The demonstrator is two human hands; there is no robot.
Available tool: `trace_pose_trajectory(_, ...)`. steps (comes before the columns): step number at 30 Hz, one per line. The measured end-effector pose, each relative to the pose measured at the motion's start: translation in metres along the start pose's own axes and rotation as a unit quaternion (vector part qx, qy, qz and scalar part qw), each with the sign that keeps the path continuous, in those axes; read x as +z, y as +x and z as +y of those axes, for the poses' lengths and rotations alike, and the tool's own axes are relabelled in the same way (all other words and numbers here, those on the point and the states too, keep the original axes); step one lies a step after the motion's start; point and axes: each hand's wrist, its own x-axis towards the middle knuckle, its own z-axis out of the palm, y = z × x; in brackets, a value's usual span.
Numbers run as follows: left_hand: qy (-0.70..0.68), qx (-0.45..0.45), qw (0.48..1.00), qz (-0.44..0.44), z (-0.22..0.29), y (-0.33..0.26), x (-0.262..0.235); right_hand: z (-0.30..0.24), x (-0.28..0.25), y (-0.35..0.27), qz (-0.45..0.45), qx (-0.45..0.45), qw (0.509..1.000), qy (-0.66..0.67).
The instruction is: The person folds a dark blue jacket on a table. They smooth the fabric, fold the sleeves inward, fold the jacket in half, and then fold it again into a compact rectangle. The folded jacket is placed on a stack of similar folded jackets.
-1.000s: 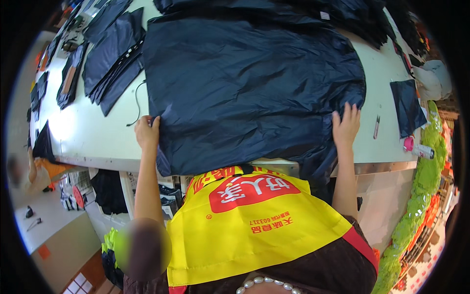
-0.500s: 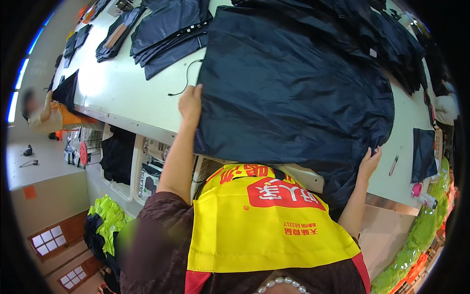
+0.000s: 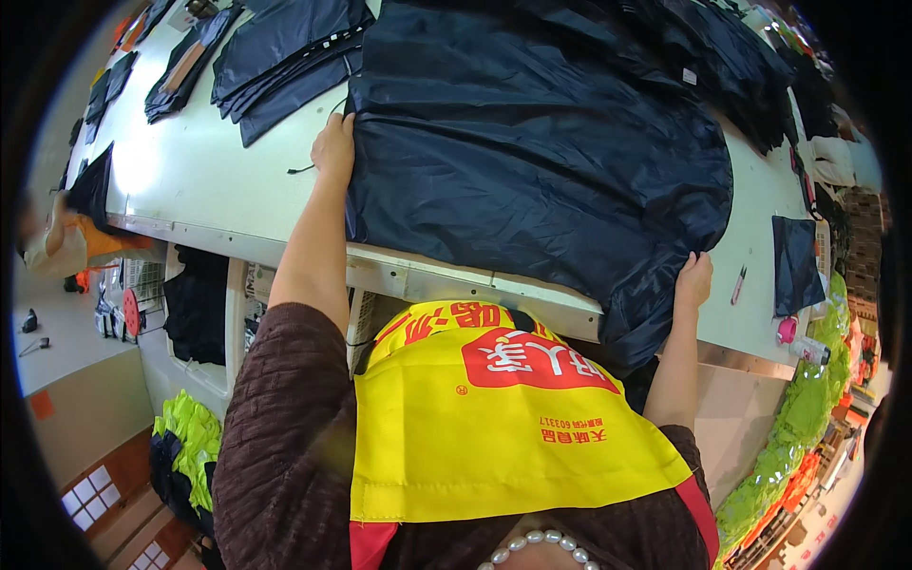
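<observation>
From the head camera, the big dark navy fabric point(image 3: 532, 161) now lies farther over to the right of the white cutting table point(image 3: 209, 190) than it did a second ago, and its near right corner has slipped over the table's front edge and hangs down. The left hand point(image 3: 334, 144) has gone up along the fabric's left edge, farther from the front edge than before; its fingers curl over that edge, pinching it lightly. The right hand point(image 3: 693, 278) has dropped to the front edge and closes on the overhanging corner. To my eye the sheet is being drawn and squared toward the person.

Left of the fabric the table is bare as far as the stack of cut dark pieces point(image 3: 280, 62) near the far left corner. On the right, a small dark panel point(image 3: 794, 266) and a pen point(image 3: 738, 284) sit near the table's right end, leaving little spare room there.
</observation>
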Motion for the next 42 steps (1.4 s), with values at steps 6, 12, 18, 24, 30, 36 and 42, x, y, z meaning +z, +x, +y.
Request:
trace_pose_trajectory(6,0.010,0.183,0.964,0.191,0.002,-0.048,-0.026,-0.073,-0.044,-0.038,0.052,-0.207,0.971,0.106)
trace_pose_trajectory(12,0.111,0.313,0.939,-0.089,-0.010,-0.179,-0.043,-0.088,-0.054,-0.115,-0.212,-0.201,0.956,0.017)
trace_pose_trajectory(18,-0.051,0.233,0.968,-0.082,0.017,-0.177,-0.057,-0.109,-0.076,-0.074,-0.149,-0.205,0.954,0.162)
trace_pose_trajectory(24,0.051,0.319,0.942,-0.090,0.057,-0.131,-0.029,-0.074,-0.010,-0.002,-0.078,-0.189,0.976,0.070)
trace_pose_trajectory(30,0.003,0.196,0.978,-0.065,0.071,-0.087,-0.029,-0.130,-0.040,0.038,-0.184,-0.114,0.963,0.161)
trace_pose_trajectory(36,0.069,0.230,0.969,-0.063,0.090,-0.063,0.011,-0.160,0.005,0.083,-0.169,-0.135,0.976,0.023)
trace_pose_trajectory(42,0.047,0.119,0.990,-0.061,0.084,-0.011,0.016,-0.164,-0.013,0.109,-0.232,-0.073,0.969,0.052)
